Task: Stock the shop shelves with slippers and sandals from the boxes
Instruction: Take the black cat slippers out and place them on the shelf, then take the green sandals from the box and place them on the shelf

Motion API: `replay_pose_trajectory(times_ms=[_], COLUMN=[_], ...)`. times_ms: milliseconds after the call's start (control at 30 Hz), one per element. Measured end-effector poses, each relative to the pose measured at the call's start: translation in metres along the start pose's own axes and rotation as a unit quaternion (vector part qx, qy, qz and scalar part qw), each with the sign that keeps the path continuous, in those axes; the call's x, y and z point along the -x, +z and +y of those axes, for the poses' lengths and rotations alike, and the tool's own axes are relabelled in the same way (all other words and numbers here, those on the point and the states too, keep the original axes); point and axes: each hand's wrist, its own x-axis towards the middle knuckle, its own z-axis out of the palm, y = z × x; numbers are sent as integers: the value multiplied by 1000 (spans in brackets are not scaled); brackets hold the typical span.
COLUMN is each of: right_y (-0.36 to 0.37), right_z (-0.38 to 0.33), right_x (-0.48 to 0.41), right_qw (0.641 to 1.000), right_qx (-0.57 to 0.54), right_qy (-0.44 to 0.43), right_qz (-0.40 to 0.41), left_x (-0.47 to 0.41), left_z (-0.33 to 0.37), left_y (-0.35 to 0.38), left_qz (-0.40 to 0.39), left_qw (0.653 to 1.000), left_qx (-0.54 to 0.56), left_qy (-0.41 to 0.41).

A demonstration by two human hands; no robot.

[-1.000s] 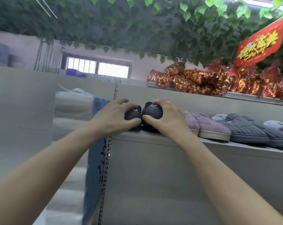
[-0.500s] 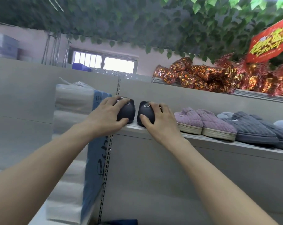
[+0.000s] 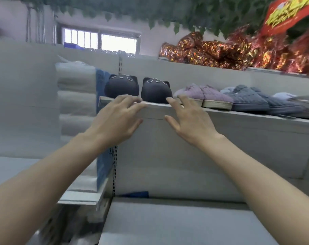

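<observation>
A bare lower shelf fills the foreground, w/ open room above it up to the next board. Two bare forearms reach up and fwd across that gap. L hand is released, fingers straight and spread, tips at the front lip of the slipper shelf, holding nothing. R hand is likewise released, fingers fanned, palm facing the shelf front. Its forefinger tip lies at the toe of the nearer slipper; contact can't be told.

The black cat-face slippers stand side by side at the shelf's end by the slotted upright, toes at the front edge, a narrow gap btwn the two. Just beside them, along the same board, are lilac quilted slippers, then grey-blue quilted slippers. A wrapped pack of white rolls stands in the next bay, beyond the upright.

Further back, red-gold foil packs are heaped on the top shelf under a red sign and hanging green leaves. A barred window is lit at the rear.
</observation>
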Motion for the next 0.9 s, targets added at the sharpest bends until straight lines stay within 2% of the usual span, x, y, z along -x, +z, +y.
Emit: replay_pose_trajectory(times_ms=[200,433,567,767,900], right_y=[-11,-40,-50,-17,28], right_z=[1,16,29,55,84], right_x=[154,366,470,611,697], right_qw=[998,980,959,905,838], right_qx=[45,49,47,11,-30], right_qy=[38,167,246,353,419], right_qz=[5,-98,-134,-237,-349], left_x=[64,151,198,266,310], left_z=[88,218,293,403,466], left_y=[6,41,77,141,194], left_qz=[-6,-68,-141,-273,-378], left_qw=[995,967,937,880,835], left_qx=[84,238,314,389,400], left_qy=[57,66,61,16,-1])
